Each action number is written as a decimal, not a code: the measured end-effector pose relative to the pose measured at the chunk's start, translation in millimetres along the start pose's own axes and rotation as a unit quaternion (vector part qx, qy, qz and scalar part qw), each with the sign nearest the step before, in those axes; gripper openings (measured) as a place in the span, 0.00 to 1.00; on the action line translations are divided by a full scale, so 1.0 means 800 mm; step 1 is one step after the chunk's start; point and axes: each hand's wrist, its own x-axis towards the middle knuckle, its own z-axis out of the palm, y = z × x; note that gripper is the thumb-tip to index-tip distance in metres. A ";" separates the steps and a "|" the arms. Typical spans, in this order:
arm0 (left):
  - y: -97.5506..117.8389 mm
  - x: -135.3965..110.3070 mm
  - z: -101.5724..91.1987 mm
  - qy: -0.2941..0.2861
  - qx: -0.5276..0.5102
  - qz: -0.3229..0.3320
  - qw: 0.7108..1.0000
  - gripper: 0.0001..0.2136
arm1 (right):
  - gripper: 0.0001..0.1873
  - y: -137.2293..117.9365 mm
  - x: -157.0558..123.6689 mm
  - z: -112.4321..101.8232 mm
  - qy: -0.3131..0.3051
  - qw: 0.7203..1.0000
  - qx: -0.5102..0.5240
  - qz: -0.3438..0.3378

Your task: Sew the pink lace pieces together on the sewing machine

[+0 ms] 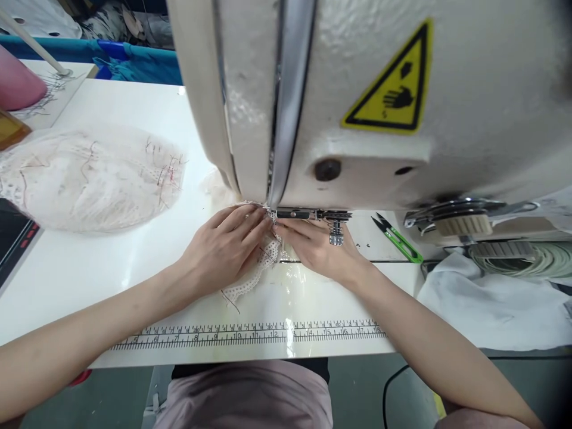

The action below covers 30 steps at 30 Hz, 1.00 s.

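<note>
Lace piece (269, 253), pale and holed: looking light, thin and soft, likely drooping or puckering rather than holding a shape, and probably giving easily under a pull. Showing, nearest of all, a scalloped edge curving toward the printed ruler (248, 335) on the bench (156, 307), with a dark thread (232, 302) trailing from the near tip. Perhaps sliding readily over the glossy surface, so seemingly calling for light, even pressure; probably best taken along the edge with flat fingertips, sparing the open mesh and the loose thread.

Lying with that near edge uncovered, then emerging from beneath the left hand (223, 247) and running up through the narrow gap between both hands. Being covered from the left by fingers lying close together and gently bent; with the thumb hidden, impossible to tell about any pinching. Being flanked on the right by the right hand (319, 241), reaching in behind metal fittings (297, 214); with fingertips partly hidden, impossible to tell whether pinching. Lying well apart from the green snips (400, 243) farther right. Beyond the fingers, disappearing beside the head of the sewing machine (482, 89), well apart from a pale bundle (98, 190) on the left.
</note>
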 end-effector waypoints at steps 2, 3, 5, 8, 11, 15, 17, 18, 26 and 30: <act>-0.001 0.001 0.001 0.007 0.003 0.002 1.000 0.18 | 0.14 0.000 -0.002 0.002 0.023 1.000 0.005 -0.006; -0.001 0.002 0.002 0.010 0.004 0.002 1.000 0.18 | 0.14 0.000 -0.003 0.002 0.031 0.999 0.009 -0.009; -0.002 0.002 0.002 0.012 0.004 0.000 1.000 0.18 | 0.15 -0.001 -0.004 0.000 0.040 0.999 0.009 -0.015; -0.002 0.001 0.002 0.009 0.003 -0.001 1.000 0.18 | 0.17 -0.002 -0.007 -0.002 0.043 0.999 -0.004 -0.017; -0.003 0.000 0.003 0.001 0.000 0.000 1.000 0.19 | 0.19 -0.004 -0.011 -0.004 0.029 0.999 -0.026 -0.007; -0.004 0.000 0.003 0.004 0.003 0.005 1.000 0.18 | 0.21 -0.008 -0.014 -0.004 0.022 0.997 -0.074 0.013; -0.004 0.001 0.004 0.007 0.006 0.007 1.000 0.18 | 0.21 -0.008 -0.014 -0.002 0.028 0.997 -0.074 0.010; -0.005 0.002 0.004 0.008 0.007 0.007 1.000 0.18 | 0.21 -0.007 -0.014 -0.001 0.032 0.997 -0.065 0.007; -0.006 0.003 0.004 0.008 0.015 0.001 1.000 0.18 | 0.20 -0.002 -0.011 0.008 0.059 0.996 -0.063 -0.007; -0.006 0.004 0.006 0.017 0.016 0.001 1.000 0.18 | 0.17 -0.006 -0.006 0.001 0.063 0.994 -0.086 -0.016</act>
